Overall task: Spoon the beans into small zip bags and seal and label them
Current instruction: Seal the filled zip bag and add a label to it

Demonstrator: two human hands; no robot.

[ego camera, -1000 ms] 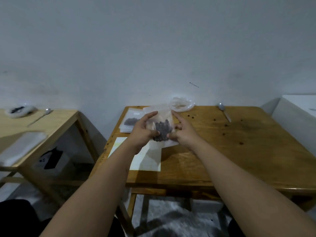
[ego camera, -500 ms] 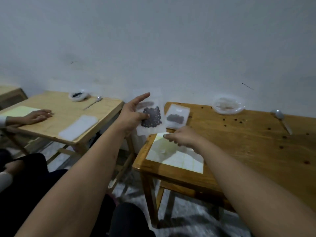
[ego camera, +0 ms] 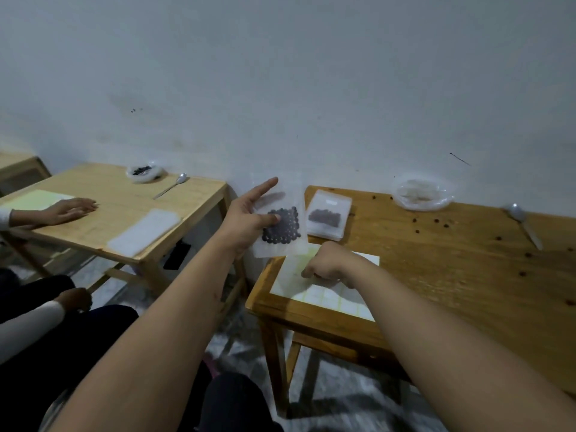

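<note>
1. With my left grip (ego camera: 246,219) I pinch the bean-filled zip bag (ego camera: 282,232), thumb on its front, raised beside the bench's (ego camera: 452,275) left edge.
2. My right grip (ego camera: 327,263) lies curled on the label sheet (ego camera: 336,302); pinching or not, I cannot tell.

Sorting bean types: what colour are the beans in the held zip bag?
The beans in the zip bag look dark, nearly black; head view.
</note>
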